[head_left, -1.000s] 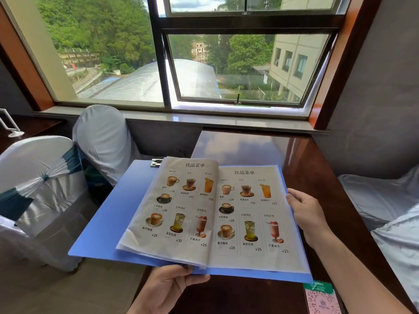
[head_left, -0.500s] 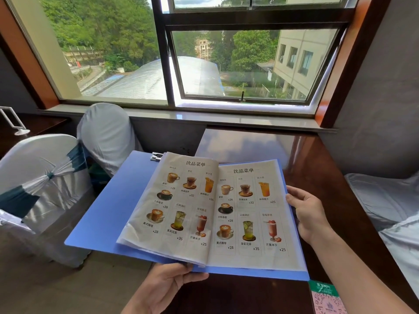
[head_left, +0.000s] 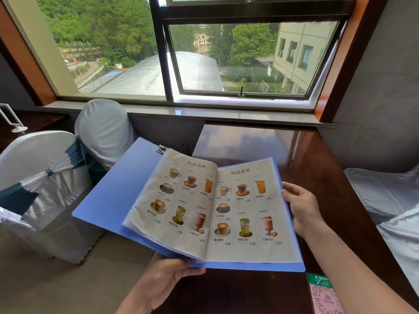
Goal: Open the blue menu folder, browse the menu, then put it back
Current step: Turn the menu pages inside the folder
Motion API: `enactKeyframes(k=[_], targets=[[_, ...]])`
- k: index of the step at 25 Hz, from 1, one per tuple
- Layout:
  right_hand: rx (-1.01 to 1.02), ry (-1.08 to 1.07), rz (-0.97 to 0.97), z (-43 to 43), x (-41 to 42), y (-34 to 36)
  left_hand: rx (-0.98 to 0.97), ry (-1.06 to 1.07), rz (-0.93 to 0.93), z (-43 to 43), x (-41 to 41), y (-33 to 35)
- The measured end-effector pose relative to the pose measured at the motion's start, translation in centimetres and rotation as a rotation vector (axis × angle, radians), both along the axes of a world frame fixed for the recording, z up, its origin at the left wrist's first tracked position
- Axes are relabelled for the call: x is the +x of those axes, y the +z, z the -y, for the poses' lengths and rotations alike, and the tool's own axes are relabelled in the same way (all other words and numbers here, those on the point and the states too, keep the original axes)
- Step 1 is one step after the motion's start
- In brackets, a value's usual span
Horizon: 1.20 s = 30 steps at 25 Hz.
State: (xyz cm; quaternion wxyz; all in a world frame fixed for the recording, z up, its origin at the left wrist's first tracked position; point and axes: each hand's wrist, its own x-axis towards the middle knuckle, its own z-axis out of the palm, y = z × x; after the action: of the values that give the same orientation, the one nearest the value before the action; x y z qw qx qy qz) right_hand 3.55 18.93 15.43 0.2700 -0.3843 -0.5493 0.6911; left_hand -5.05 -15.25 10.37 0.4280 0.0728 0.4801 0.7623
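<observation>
The blue menu folder [head_left: 118,193] is held open above the near left corner of the dark wooden table [head_left: 249,143]. Its drink menu pages [head_left: 217,207] show cups and glasses with prices. My left hand [head_left: 167,277] grips the folder's bottom edge near the spine, thumb on top. My right hand [head_left: 301,207] holds the right edge of the right page and cover. The folder's left cover hangs out past the table edge, and a metal clip [head_left: 161,148] shows at the top of the spine.
Two white-covered chairs [head_left: 40,177] with teal sashes stand to the left. Grey cloth-covered seats [head_left: 390,200] are on the right. A pink and green QR card [head_left: 324,295] lies on the table at the near right. A large window [head_left: 204,53] is behind.
The view has tilted and shifted a little, and the folder has turned slightly counter-clockwise in my hands. Both hands keep the same grip on it.
</observation>
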Motion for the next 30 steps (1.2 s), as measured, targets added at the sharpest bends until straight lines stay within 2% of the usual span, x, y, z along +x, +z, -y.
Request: enactKeyframes(k=[9, 17, 24, 27, 30], targets=[[-0.148, 0.009, -0.039, -0.4, 0.7, -0.7, 0.09, 0.024, 0.033, 0.4, 0.1, -0.4], [-0.153, 0.016, -0.025, -0.4, 1.0, -1.2, 0.121, -0.057, 0.008, 0.9, 0.3, -0.2], [-0.131, 0.026, 0.002, 0.1, 1.2, -0.4, 0.307, -0.158, 0.044, 0.9, 0.5, 0.1], [-0.141, 0.023, -0.015, 0.2, 1.3, -0.1, 0.38, -0.132, 0.104, 0.5, 0.9, 0.1], [-0.142, 0.027, -0.032, 0.3, 1.4, -0.1, 0.218, -0.073, 0.12, -0.5, 1.0, 0.3]])
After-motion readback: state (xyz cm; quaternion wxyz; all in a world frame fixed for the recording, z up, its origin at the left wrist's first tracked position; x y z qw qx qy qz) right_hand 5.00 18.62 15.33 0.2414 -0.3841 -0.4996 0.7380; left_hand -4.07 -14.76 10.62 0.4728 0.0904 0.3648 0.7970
